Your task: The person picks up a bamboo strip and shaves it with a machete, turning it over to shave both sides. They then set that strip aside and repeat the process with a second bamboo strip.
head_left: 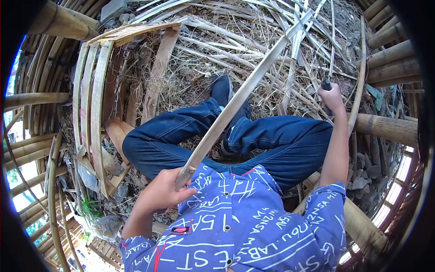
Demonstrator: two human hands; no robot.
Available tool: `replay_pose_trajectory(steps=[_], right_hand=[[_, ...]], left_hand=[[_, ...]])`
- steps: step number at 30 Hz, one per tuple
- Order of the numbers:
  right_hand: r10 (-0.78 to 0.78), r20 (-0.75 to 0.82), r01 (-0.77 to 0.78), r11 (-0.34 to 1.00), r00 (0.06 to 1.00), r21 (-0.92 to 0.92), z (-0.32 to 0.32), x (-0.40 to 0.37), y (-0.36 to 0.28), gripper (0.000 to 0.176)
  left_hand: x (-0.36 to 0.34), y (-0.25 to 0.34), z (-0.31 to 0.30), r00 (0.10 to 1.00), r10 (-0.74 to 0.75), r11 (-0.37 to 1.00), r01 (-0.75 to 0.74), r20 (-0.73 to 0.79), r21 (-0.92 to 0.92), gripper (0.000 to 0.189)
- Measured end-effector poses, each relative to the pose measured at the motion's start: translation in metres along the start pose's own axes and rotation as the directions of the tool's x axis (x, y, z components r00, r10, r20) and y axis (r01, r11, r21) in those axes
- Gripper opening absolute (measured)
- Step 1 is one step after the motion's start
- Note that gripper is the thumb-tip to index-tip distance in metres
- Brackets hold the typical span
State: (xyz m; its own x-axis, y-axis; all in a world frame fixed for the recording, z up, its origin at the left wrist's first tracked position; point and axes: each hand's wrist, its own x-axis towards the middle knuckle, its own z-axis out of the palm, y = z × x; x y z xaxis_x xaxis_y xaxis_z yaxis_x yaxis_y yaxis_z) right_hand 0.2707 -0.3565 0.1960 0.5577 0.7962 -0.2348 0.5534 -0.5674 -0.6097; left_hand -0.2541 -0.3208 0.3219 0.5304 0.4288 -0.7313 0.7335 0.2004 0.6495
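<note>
A long bamboo strip rises diagonally from my lap toward the upper right, its far end over a pile of thin strips. My left hand grips its near end by a node, thumb out to the side and the other fingers partly hidden. Out to the right, beyond my knee, my right hand is closed around the black handle of a tool. I cannot clearly make out a blade on it. The tool and the bamboo strip are apart.
Thin split strips and shavings cover the ground. A slatted wooden crate stands at the left. Thick bamboo poles line the right side, with broken stones below. My bent legs lie beneath the strip.
</note>
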Motion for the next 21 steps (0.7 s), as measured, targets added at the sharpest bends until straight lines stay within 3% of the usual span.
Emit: replay_pose_trajectory(steps=[1,3,5,9,11,14,18,21], right_hand=[[0.067,0.124,-0.080,0.991,0.990,0.108,0.000,-0.007,-0.010,0.021],[0.042,0.111,-0.052,0.995,0.993,0.089,0.004,-0.011,-0.023,0.019],[-0.133,0.103,0.141,0.987,0.986,-0.077,0.010,-0.007,-0.021,0.019],[-0.031,0.041,0.035,0.994,0.999,-0.102,0.012,0.004,-0.025,0.022],[-0.018,0.048,0.028,0.979,0.999,-0.202,0.010,0.006,-0.034,0.023],[0.027,-0.173,-0.106,0.881,0.985,-0.461,0.015,-0.004,-0.060,0.027],[0.095,-0.373,-0.251,0.883,0.923,-0.397,0.019,0.015,-0.049,0.030],[0.088,-0.365,-0.236,0.892,0.927,-0.386,0.009,0.027,-0.013,0.028]], left_hand=[[0.000,0.001,-0.002,1.000,0.027,0.999,-0.027,-0.003,0.027,0.028],[-0.002,0.004,-0.004,0.999,0.047,0.998,-0.046,-0.023,0.036,0.027],[-0.006,0.010,-0.005,0.997,0.062,0.997,-0.061,-0.036,0.045,0.027],[-0.015,0.020,-0.002,0.994,0.048,0.996,-0.040,-0.100,0.074,0.028],[-0.019,0.017,-0.001,0.993,0.035,0.997,-0.028,-0.112,0.067,0.028],[-0.021,0.009,0.000,0.995,0.079,0.997,-0.078,-0.052,0.022,0.028],[-0.024,0.006,-0.004,0.998,0.029,0.997,-0.025,0.055,-0.067,0.028],[-0.029,0.004,-0.003,0.999,0.029,0.996,-0.027,0.024,-0.089,0.028]])
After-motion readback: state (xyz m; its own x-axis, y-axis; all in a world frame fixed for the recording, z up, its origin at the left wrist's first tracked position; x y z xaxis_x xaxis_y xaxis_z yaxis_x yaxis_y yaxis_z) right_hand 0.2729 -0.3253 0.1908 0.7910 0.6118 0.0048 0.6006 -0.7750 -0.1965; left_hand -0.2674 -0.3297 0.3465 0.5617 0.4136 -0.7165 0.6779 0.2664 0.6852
